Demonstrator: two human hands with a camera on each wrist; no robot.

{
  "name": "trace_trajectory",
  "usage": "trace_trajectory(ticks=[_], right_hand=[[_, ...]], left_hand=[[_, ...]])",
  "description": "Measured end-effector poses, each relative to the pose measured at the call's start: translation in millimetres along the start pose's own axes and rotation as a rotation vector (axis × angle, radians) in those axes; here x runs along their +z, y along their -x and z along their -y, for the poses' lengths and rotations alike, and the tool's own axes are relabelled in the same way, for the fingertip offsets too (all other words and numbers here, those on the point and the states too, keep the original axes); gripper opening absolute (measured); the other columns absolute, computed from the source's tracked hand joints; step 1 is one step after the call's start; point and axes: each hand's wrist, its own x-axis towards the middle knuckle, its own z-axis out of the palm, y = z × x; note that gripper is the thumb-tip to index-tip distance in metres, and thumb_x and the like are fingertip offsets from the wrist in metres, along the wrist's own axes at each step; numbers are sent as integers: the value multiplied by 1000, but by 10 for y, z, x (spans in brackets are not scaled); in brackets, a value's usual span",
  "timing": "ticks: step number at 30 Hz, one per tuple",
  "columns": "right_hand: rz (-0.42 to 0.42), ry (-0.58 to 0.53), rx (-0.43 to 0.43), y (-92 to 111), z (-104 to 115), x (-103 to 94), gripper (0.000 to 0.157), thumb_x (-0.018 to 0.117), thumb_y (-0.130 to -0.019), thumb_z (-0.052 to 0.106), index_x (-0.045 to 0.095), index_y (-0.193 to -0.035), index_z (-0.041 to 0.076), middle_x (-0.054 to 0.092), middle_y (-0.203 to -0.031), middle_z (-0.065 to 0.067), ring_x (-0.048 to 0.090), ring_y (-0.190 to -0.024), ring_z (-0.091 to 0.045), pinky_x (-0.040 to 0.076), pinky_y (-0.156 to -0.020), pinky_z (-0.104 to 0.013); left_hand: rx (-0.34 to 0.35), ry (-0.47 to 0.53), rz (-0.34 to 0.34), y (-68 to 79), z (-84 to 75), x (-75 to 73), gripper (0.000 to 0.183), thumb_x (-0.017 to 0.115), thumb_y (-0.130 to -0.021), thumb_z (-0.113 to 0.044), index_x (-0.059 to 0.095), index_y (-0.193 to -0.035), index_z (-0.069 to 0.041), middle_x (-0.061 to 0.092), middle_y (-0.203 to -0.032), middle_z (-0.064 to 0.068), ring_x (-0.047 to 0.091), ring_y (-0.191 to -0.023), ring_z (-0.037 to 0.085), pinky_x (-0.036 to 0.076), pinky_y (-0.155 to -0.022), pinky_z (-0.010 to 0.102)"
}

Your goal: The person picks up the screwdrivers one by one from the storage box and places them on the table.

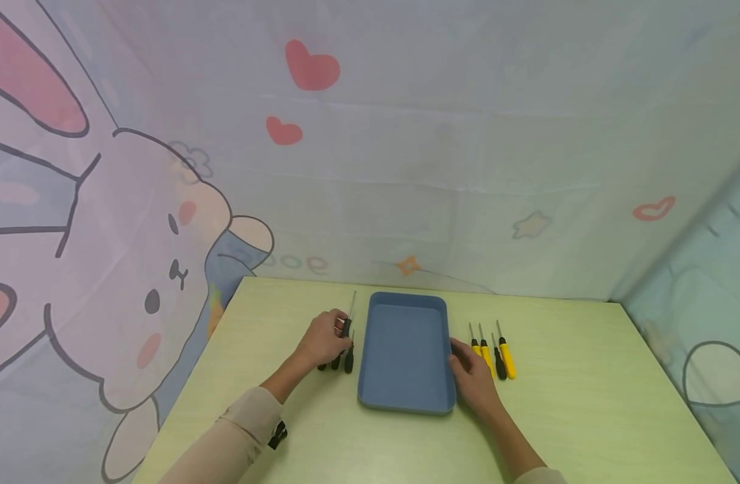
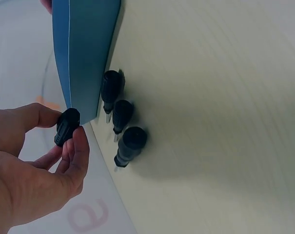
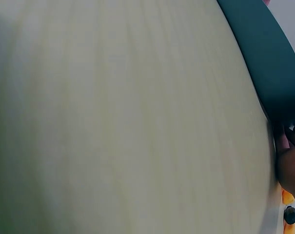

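My left hand (image 1: 327,339) pinches a screwdriver (image 2: 68,126) by its black handle between thumb and fingertips, its shaft pointing away toward the wall. Below that hand, three black-handled screwdrivers (image 2: 123,114) lie side by side on the table, left of a blue rectangular tray (image 1: 406,356). In the head view the hand partly covers them. At the tray's right side, my right hand (image 1: 475,380) holds the edge, thumb at the rim and fingers along the outer wall. Nothing lies in the tray.
Right of the tray is a row of screwdrivers, several yellow-handled ones (image 1: 507,359) and a black-handled one (image 1: 499,363), partly behind the right hand. The light table (image 1: 587,403) ends at a printed cloth wall (image 1: 466,168). A black strap (image 1: 277,435) shows by the left sleeve.
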Motion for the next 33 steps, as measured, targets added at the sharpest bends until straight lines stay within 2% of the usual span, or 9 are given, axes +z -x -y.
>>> trace_trajectory(ticks=[9, 18, 24, 27, 31, 33], right_hand=[[27, -16, 27, 81, 333, -67, 45, 57, -108, 4, 51, -150, -10, 55, -151, -30, 53, -140, -44, 46, -115, -49], [10, -6, -9, 7, 18, -19, 46, 57, -110, 14, 53, -152, -3, 56, -152, -24, 55, -140, -38, 46, -116, -47], [0, -12, -5, -10, -8, -5, 45, 58, -109, 13, 54, -152, -2, 57, -152, -24, 55, -140, -38, 46, -116, -44], [-2, -14, 7, 7, 68, -4, 45, 57, -109, 9, 53, -151, -5, 56, -151, -26, 54, -140, -40, 45, -116, -45], [18, -24, 19, 73, 306, -45, 44, 56, -108, 4, 51, -150, -10, 55, -150, -30, 53, -140, -44, 43, -117, -54], [31, -9, 3, 103, 396, -73, 44, 56, -108, 3, 51, -148, -12, 55, -148, -33, 54, -138, -47, 46, -115, -52]], left_hand=[[-14, -22, -18, -7, 105, -89, 50, 71, -89, -2, 59, -136, 8, 62, -112, 14, 63, -98, 24, 59, -83, 40], [-23, -72, -49, 10, 198, -155, 51, 73, -89, -2, 59, -136, 9, 63, -112, 16, 63, -98, 26, 58, -86, 43], [-35, -97, -60, 25, 271, -189, 49, 74, -89, -4, 60, -134, 9, 62, -113, 18, 64, -101, 29, 58, -87, 45], [-42, -102, -66, 25, 313, -198, 49, 74, -89, -5, 60, -134, 9, 62, -113, 19, 64, -102, 30, 58, -88, 45], [-51, -106, -72, 30, 361, -206, 49, 74, -89, -5, 60, -134, 9, 62, -114, 19, 64, -102, 30, 58, -88, 46], [-52, -112, -72, 33, 378, -216, 49, 74, -89, -5, 60, -134, 10, 62, -114, 19, 63, -102, 31, 58, -88, 46]])
